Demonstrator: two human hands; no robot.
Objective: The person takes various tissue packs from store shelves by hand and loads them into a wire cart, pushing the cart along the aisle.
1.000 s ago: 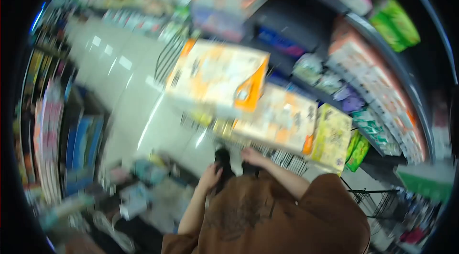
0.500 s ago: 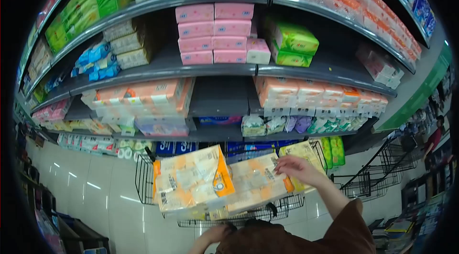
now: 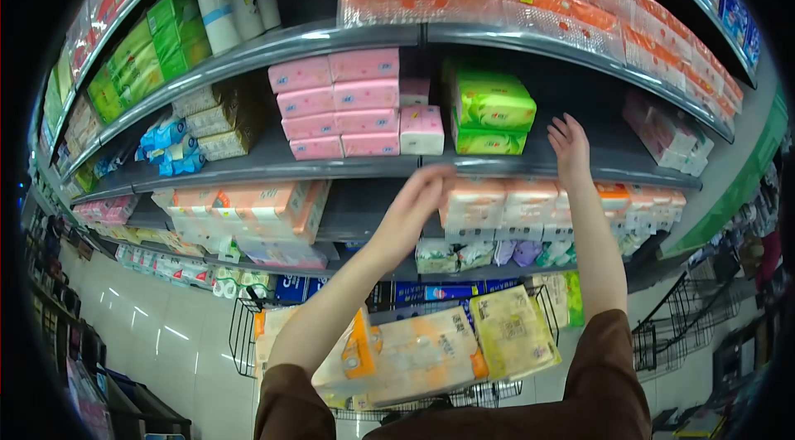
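My left hand is in front of the shelf edge, by the orange tissue packs on the lower shelf. Its fingers stretch rightward and nothing shows in them. To the right, my right hand is raised with fingers apart, holding nothing. It is beside the two stacked green tissue packs on the middle shelf, apart from them. Left of these stand a single pink-and-white tissue pack and stacked pink tissue packs. Below my arms, a wire cart carries orange-and-white tissue bundles and a yellow tissue bundle.
Red-orange tissue bundles line the upper shelf, with white rolls at left. A large orange bundle lies on the lower left shelf. Other wire carts stand at right on the tiled floor.
My right hand has left the bundles in the cart and risen to the middle shelf. My left hand has come up from beside the cart to the shelf edge. The view has shifted.
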